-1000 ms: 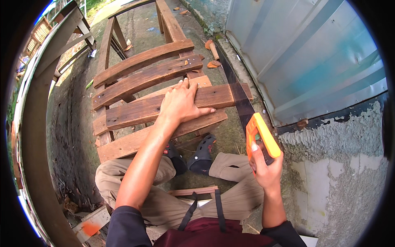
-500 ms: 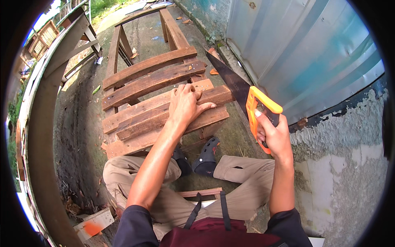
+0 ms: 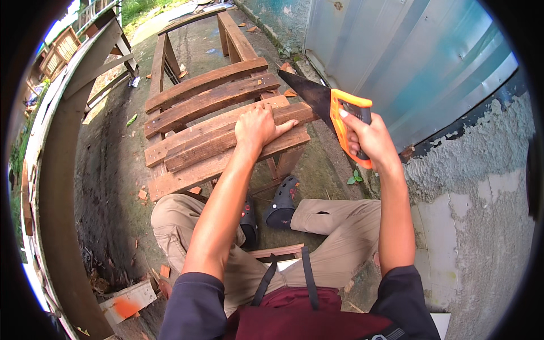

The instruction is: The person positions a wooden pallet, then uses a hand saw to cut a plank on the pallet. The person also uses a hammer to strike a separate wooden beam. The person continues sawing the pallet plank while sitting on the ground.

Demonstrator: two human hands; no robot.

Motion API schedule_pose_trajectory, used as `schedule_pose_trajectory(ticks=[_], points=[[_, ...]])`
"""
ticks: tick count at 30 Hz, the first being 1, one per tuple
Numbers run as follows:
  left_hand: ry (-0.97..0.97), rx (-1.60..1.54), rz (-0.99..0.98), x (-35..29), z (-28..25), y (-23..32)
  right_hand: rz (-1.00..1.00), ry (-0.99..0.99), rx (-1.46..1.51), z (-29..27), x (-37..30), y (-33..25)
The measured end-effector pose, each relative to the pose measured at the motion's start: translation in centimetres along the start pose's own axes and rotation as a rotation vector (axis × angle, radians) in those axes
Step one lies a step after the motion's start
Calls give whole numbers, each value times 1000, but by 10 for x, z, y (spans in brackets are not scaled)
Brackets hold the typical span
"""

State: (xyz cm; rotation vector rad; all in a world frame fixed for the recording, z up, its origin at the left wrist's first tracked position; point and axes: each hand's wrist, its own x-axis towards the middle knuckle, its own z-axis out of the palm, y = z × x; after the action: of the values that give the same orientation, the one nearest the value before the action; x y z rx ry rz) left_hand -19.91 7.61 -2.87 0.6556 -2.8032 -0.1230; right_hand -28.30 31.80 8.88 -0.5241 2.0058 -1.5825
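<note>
A loose wooden plank point(image 3: 198, 149) lies across the slats of a low wooden frame point(image 3: 243, 39). My left hand point(image 3: 255, 131) grips it from above, fingers over its far edge and thumb stretched toward its right end. In my right hand point(image 3: 367, 137) is a handsaw point(image 3: 335, 107) with an orange and black handle. Its dark blade point(image 3: 309, 92) runs up and left from the handle, against the plank's right end, just beyond the frame's edge. I cannot tell how deep the teeth sit in the wood.
A blue-grey metal sheet point(image 3: 396, 73) and a peeling wall point(image 3: 470, 226) stand close on the right. A timber structure point(image 3: 56, 170) curves along the left. Wood offcuts point(image 3: 130, 303) lie at lower left. My clogs point(image 3: 281, 207) rest on the concrete near the frame.
My right hand and the saw handle have moved away from me and slightly left, and less of the blade shows. My left hand stays on the plank. The view has shifted slightly.
</note>
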Motion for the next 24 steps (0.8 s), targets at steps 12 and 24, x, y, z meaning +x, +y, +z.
schedule_pose_trajectory(ticks=[12, 24], points=[[-128, 58, -19, 4, -15, 13, 54, -71, -283, -3, 37, -51], [-436, -240, -56, 33, -8, -17, -6, -310, 35, -1, 41, -46]])
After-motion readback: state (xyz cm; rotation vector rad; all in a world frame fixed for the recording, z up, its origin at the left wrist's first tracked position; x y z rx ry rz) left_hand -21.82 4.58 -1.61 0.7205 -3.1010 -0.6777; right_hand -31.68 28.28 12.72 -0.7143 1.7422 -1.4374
